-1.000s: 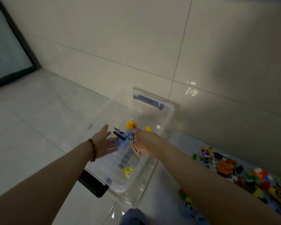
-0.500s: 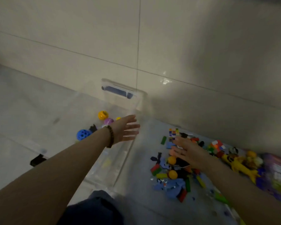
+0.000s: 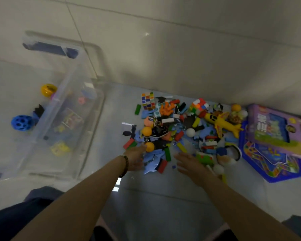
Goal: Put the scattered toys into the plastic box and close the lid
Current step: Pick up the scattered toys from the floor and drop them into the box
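The task looks barely started. The clear plastic box [image 3: 94,129] stands open on the floor at the left and holds only a few toys. The toy pile [image 3: 172,129] of colourful bricks, balls and cubes lies against the wall to its right. The left hand [image 3: 135,159] and right hand [image 3: 189,164] reach the pile's near edge, each grip wide and holding nothing.

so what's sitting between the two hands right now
In the head view, between the left hand and the right hand lie loose toys: blue flat pieces, a green brick and a red brick.
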Tool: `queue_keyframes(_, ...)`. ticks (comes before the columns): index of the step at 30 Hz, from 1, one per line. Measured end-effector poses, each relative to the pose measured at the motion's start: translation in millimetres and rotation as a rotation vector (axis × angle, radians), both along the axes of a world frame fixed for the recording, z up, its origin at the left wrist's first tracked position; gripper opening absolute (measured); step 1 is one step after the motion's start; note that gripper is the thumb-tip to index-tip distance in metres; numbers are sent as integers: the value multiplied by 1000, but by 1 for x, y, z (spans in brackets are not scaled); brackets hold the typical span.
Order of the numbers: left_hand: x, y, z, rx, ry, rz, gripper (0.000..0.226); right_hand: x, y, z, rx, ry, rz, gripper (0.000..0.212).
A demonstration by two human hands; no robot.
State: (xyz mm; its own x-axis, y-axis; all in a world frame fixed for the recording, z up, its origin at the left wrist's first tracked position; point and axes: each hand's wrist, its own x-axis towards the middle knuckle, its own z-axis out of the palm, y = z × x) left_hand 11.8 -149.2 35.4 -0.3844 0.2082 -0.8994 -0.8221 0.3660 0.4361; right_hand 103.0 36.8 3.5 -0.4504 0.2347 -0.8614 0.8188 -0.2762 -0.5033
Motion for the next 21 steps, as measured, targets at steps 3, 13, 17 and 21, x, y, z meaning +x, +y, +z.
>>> queue_keyframes(3, -8, 14, -24, 28, 79, 67, 18, -16, -2, -14, 49, 73, -29, 52)
queue_keyframes(13, -78, 52, -84, -12, 191, -107, 68, -99, 6, -37, -82, 125, -284, 86)
queue_keyframes(17, -98, 67, -82, -21, 180, -146, 58, -122, 10, -54, -91, 75, -329, 96)
queue_keyframes(21, -107, 71, -96, -45, 237, -173, 58, -139, 8, -70, 5, 19, -345, 94)
